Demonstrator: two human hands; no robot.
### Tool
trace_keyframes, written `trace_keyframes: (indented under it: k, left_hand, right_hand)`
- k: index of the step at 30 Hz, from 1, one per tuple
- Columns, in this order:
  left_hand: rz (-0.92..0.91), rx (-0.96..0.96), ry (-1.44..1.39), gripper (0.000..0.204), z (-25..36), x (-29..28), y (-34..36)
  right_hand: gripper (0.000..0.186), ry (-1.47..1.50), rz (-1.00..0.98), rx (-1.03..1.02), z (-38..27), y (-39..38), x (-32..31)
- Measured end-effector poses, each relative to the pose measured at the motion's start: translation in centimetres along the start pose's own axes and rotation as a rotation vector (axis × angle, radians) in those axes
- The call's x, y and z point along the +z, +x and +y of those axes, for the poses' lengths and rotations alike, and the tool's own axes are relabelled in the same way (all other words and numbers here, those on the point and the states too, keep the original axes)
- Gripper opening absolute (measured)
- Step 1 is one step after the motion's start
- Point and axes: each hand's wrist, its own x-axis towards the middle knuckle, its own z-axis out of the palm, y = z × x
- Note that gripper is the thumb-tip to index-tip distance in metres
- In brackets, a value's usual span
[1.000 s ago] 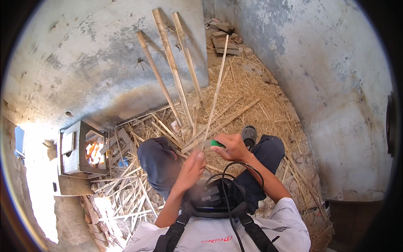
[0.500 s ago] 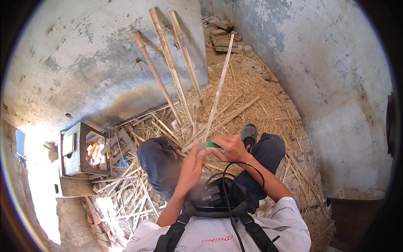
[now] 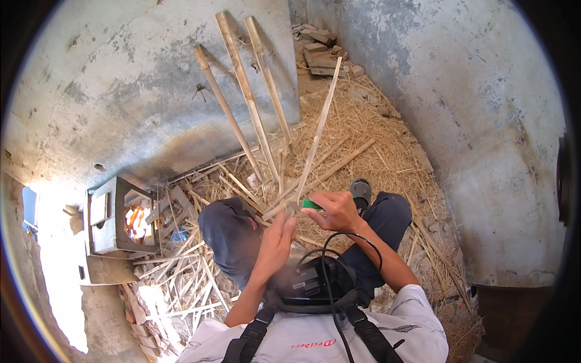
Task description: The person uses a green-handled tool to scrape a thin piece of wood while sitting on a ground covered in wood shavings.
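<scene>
A long, pale split-bamboo strip slants away from my hands toward the far wall, bowing slightly. Its near end is between the fingers of my left hand, which are pressed together around it. My right hand grips a green handle, apparently a knife's. Its greyish blade points left, across the strip's near end and close to my left fingertips. Blade edge and exact contact are too small to make out.
Three bamboo poles lean on the left wall. Beside my left knee a metal stove holds a bright fire. Cut strips litter the floor at left, and straw spreads at right. Bricks lie in the far corner.
My right hand and the green handle have shifted slightly right and up, away from my left fingers. The strip's far tip has dropped a little nearer and right, and the strip now bows.
</scene>
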Motion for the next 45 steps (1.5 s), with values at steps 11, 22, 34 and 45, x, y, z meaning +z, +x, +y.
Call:
trace_keyframes:
  k: [11,22,34,45]
  left_hand:
    - [-0.043,-0.051,0.017,0.030,0.1,-0.9,-2.5]
    - [-0.020,-0.075,-0.089,0.028,-2.6,-1.0,-3.3]
    - [0.077,0.095,0.060,0.028,-1.2,0.7,-1.3]
    - [-0.066,-0.088,-0.210,0.025,-1.2,0.0,-1.5]
  right_hand:
    - [0.024,0.038,0.206,0.134,2.5,0.5,-0.8]
    - [0.029,0.085,0.146,0.061,1.9,-0.6,-0.6]
    - [0.027,0.113,-0.018,-0.112,0.3,-0.7,0.6]
    - [0.028,0.038,-0.003,-0.086,-0.3,-0.4,0.3]
